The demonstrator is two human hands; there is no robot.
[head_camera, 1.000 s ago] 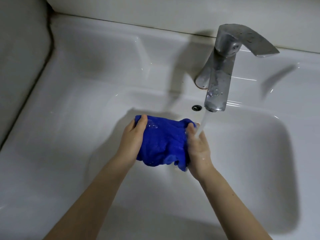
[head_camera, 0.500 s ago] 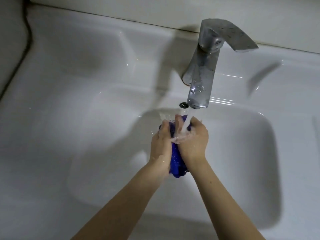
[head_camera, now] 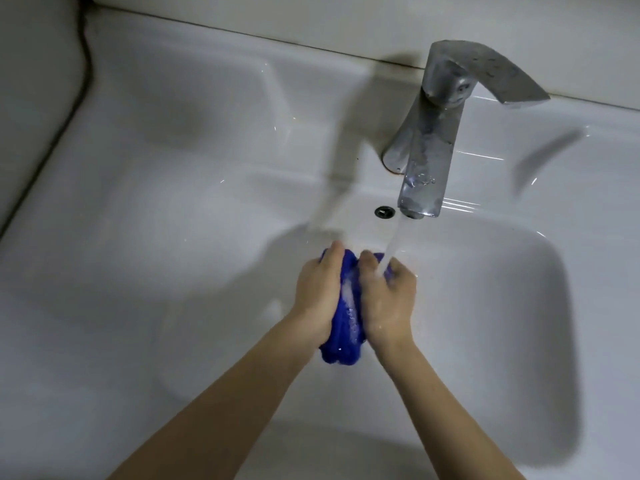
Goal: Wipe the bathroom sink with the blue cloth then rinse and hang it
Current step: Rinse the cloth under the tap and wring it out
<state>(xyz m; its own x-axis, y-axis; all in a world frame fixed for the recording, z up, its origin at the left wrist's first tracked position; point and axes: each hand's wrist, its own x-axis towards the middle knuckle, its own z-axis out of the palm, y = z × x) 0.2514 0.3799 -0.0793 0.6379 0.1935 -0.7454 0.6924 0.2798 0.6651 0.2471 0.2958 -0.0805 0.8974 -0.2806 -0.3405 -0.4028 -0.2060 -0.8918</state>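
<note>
Squeezing the bunched blue cloth (head_camera: pixel 343 327), spread wide a second ago, left hand (head_camera: pixel 317 296) and right hand (head_camera: pixel 386 299) grip it under the chrome tap (head_camera: pixel 426 161) stream over the white sink (head_camera: pixel 519 306); rinsing underway, hanging remains.

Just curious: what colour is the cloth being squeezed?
Deep blue cloth, seen from the head view.

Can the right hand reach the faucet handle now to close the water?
Probably yes: nothing blocks the path from the right hand up to the faucet handle, but it must first release the blue cloth.
</note>
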